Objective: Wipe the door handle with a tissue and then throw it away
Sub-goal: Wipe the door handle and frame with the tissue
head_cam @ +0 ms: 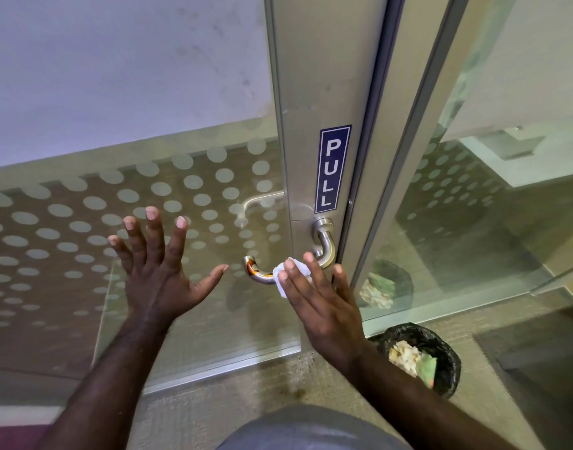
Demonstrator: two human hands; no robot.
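A curved steel door handle is mounted on the metal door stile under a blue PULL sticker. Its free end shows an orange-brown smear. My right hand presses a white tissue against the lower bar of the handle, with the fingers stretched out over it. My left hand is held up flat in front of the glass left of the handle, fingers spread, holding nothing.
The door is a glass pane with frosted dots in a metal frame. A bin lined with a black bag, holding waste, stands on the floor at lower right, beside a fixed glass panel that reflects it.
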